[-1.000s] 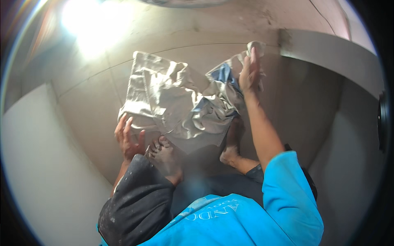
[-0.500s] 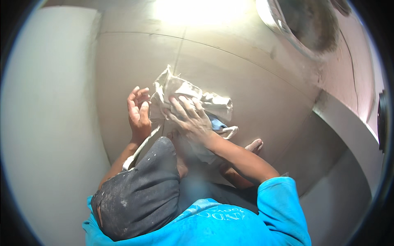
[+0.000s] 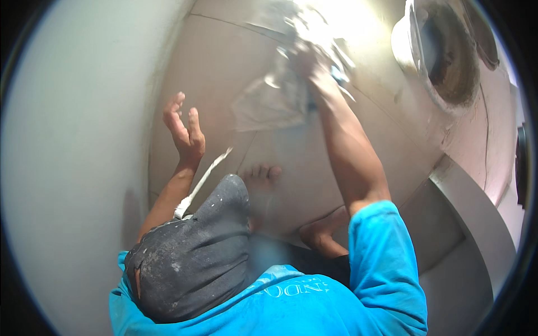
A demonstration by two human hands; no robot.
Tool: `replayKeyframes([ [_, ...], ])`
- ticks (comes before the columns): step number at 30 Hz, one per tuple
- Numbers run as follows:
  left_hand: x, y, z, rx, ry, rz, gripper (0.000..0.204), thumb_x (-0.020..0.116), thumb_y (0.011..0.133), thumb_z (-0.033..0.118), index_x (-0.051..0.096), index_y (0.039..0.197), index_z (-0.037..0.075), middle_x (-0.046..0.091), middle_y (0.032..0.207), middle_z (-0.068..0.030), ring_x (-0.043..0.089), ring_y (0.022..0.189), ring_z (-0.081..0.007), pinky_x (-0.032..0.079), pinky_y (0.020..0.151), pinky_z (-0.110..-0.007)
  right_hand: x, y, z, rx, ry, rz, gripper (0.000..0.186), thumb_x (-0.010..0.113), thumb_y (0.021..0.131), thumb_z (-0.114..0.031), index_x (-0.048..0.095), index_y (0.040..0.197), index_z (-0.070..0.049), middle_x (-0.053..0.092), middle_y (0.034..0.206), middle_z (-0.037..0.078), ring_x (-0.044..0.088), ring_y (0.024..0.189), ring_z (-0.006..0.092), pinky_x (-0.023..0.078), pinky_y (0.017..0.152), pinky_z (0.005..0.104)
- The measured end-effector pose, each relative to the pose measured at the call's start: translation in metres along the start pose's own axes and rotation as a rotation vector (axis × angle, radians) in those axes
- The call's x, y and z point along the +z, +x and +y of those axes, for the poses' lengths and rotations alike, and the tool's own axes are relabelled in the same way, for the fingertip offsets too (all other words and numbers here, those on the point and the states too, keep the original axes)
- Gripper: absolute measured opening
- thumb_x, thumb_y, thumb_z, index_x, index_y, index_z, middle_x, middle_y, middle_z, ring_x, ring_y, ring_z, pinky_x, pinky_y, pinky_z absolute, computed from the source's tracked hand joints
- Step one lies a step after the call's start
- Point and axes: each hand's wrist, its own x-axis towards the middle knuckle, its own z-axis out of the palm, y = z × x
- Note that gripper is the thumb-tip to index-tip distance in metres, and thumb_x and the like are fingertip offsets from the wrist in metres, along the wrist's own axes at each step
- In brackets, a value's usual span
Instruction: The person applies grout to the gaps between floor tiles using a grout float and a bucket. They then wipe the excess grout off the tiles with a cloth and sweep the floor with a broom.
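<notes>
At the end of my outstretched right arm, my right hand (image 3: 315, 64) grips a bunched whitish rag (image 3: 274, 103) against the tiled floor. Both hand and rag are smeared by motion, and the fingers are partly lost among the folds. Loose cloth trails back toward me, while the far part lies in bright glare. My left hand (image 3: 186, 130) is raised near the pale wall, fingers apart and holding nothing. Close to that forearm, a frayed white strip (image 3: 204, 182) sticks out beside my dark-trousered knee (image 3: 196, 241).
A round, dirt-stained basin (image 3: 412, 47) stands at the far right. A pale wall (image 3: 84, 140) runs along my left, and a low grey ledge (image 3: 476, 218) curves on the right. My bare foot (image 3: 260, 172) rests on the floor tiles (image 3: 218, 73) before me.
My right hand has swept the rag forward and slightly right, away from my feet. My left hand stays raised and has shifted slightly. The view has tilted a little, showing more of the basin.
</notes>
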Motion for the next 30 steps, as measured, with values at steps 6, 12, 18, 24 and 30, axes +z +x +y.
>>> replayKeyframes([
  [6,0.017,-0.032,-0.054,0.115,0.237,-0.037,0.039,0.052,0.096,0.015,0.044,0.131,-0.001,0.041,0.138,-0.0196,0.032,0.130,-0.0347,0.023,0.109,-0.048,-0.024,-0.098,-0.026,0.004,0.098,-0.128,0.053,0.059,0.082,-0.017,0.057,0.134,-0.006,0.042,0.145,0.027,0.043,0.131,0.0363,0.029,0.111,0.0522],
  [12,0.015,-0.040,-0.079,0.130,0.186,-0.005,0.045,0.054,0.095,0.022,0.040,0.132,0.001,0.043,0.135,-0.0201,0.033,0.126,-0.0357,0.024,0.105,-0.049,0.034,-0.050,-0.173,-0.358,0.183,-0.280,0.055,0.060,0.080,-0.022,0.056,0.135,-0.022,0.044,0.148,0.001,0.039,0.135,0.0236,0.033,0.106,0.0487],
  [18,0.009,-0.032,-0.090,0.276,0.283,0.028,0.045,0.050,0.096,0.033,0.041,0.127,0.001,0.045,0.131,-0.0210,0.036,0.122,-0.0370,0.025,0.103,-0.052,0.103,0.105,-0.101,-0.201,0.065,-0.097,0.059,0.060,0.078,-0.016,0.055,0.136,-0.025,0.048,0.144,0.000,0.046,0.128,0.0252,0.032,0.105,0.0526],
  [24,-0.029,-0.035,-0.098,0.236,0.382,-0.103,0.044,0.049,0.097,0.031,0.041,0.128,0.000,0.046,0.130,-0.0216,0.038,0.121,-0.0376,0.027,0.102,-0.052,0.062,0.083,-0.089,-0.076,0.071,-0.114,0.054,0.059,0.079,-0.015,0.057,0.132,-0.025,0.052,0.139,0.002,0.048,0.125,0.0273,0.036,0.103,0.0534],
  [30,-0.022,-0.024,-0.098,0.256,0.336,0.020,0.042,0.047,0.100,0.033,0.043,0.126,0.001,0.047,0.131,-0.0208,0.040,0.122,-0.0342,0.027,0.102,-0.050,0.044,0.014,-0.117,0.023,0.105,-0.222,0.049,0.058,0.081,-0.015,0.058,0.128,-0.024,0.055,0.134,0.004,0.050,0.122,0.0294,0.039,0.100,0.0542],
])
